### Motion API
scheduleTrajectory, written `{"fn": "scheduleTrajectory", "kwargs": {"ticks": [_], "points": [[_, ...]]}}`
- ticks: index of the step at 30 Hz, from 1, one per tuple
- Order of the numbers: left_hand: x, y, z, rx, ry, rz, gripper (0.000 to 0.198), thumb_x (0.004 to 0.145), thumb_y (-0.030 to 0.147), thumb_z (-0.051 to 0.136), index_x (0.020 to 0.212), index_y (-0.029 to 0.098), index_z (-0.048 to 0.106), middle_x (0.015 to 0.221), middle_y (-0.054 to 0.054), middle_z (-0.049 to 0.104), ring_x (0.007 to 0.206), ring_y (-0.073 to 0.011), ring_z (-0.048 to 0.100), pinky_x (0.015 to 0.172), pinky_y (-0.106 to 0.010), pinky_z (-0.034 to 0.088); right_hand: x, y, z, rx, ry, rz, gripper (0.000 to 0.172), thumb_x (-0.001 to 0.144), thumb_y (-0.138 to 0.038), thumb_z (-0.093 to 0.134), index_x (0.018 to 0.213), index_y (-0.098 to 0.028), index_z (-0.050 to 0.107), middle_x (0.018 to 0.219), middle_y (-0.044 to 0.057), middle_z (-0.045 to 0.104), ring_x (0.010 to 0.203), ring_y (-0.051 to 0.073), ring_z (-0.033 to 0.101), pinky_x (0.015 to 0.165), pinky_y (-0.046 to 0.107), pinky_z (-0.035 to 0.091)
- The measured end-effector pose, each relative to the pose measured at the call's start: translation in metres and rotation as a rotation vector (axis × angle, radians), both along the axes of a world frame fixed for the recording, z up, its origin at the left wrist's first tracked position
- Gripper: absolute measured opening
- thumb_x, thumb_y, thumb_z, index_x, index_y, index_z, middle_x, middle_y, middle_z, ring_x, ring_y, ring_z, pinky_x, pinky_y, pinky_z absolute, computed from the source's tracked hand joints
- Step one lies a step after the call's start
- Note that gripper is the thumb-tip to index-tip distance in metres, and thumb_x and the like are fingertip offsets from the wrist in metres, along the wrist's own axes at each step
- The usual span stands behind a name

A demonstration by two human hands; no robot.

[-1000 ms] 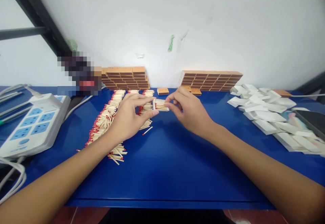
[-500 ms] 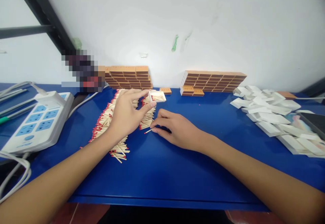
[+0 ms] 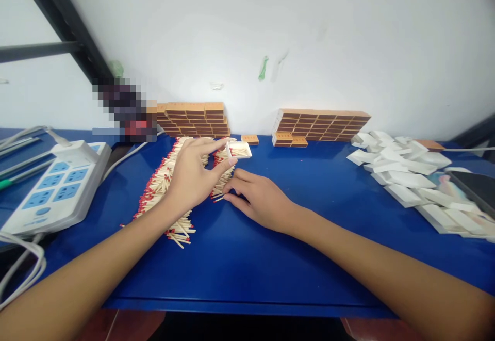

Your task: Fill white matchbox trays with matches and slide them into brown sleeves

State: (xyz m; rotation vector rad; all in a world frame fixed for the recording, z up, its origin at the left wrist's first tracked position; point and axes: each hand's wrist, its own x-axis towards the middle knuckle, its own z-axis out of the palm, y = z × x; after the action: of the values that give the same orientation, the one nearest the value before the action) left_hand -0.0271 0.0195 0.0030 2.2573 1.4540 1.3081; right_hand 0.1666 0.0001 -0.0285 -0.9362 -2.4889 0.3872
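My left hand pinches a small white matchbox tray between thumb and forefinger; the tray holds some matches. It hovers over long rows of red-tipped matches laid out on the blue table. My right hand rests low on the table just right of the rows, its fingertips curled against the edge of the matches near a loose match. I cannot make out whether it grips any.
Two stacks of orange matchboxes stand against the white wall, with single boxes before them. White empty trays lie heaped at the right. A white power strip and cables sit at the left.
My right hand let go of the tray, dropped to the table and slid left to the matches. My left hand keeps the tray, now a little farther back.
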Motion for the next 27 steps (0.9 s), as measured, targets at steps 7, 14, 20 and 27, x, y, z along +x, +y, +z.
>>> {"fn": "scheduleTrajectory", "kwargs": {"ticks": [7, 14, 20, 27], "points": [[-0.002, 0.003, 0.0, 0.005, 0.015, 0.004, 0.043, 0.089, 0.056, 0.078, 0.12, 0.026, 0.082, 0.116, -0.005, 0.081, 0.114, -0.03, 0.068, 0.106, -0.047, 0.05, 0.002, 0.001, 0.004, 0.011, -0.094, 0.001, 0.01, 0.107, -0.023, 0.059, 0.102, -0.018, 0.067, 0.106, 0.006, 0.066, 0.084, 0.017, 0.062, 0.074, 0.03, 0.047], [-0.003, 0.005, -0.001, -0.001, 0.092, -0.009, 0.038, 0.091, 0.048, 0.079, 0.121, 0.024, 0.082, 0.115, -0.006, 0.081, 0.11, -0.0292, 0.067, 0.103, -0.046, 0.049, 0.022, 0.004, 0.02, 0.048, -0.08, -0.076, 0.012, 0.109, -0.025, 0.055, 0.103, -0.019, 0.062, 0.106, 0.006, 0.063, 0.081, 0.017, 0.06, 0.072, 0.031, 0.045], [-0.001, 0.002, -0.003, -0.038, 0.076, -0.09, 0.04, 0.087, 0.044, 0.085, 0.122, 0.027, 0.081, 0.12, -0.007, 0.08, 0.113, -0.0297, 0.069, 0.104, -0.047, 0.05, 0.035, 0.019, 0.024, 0.2, 0.144, -0.334, 0.008, 0.107, -0.024, 0.055, 0.102, -0.021, 0.061, 0.102, 0.007, 0.062, 0.084, 0.02, 0.059, 0.073, 0.032, 0.042], [0.001, 0.001, -0.005, -0.025, 0.062, -0.153, 0.041, 0.087, 0.045, 0.086, 0.123, 0.028, 0.081, 0.122, -0.006, 0.078, 0.117, -0.0284, 0.067, 0.107, -0.045, 0.049, 0.034, 0.022, 0.021, 0.207, 0.169, -0.346, 0.009, 0.106, -0.025, 0.055, 0.101, -0.021, 0.061, 0.1, 0.006, 0.061, 0.082, 0.019, 0.058, 0.072, 0.032, 0.042]]}}
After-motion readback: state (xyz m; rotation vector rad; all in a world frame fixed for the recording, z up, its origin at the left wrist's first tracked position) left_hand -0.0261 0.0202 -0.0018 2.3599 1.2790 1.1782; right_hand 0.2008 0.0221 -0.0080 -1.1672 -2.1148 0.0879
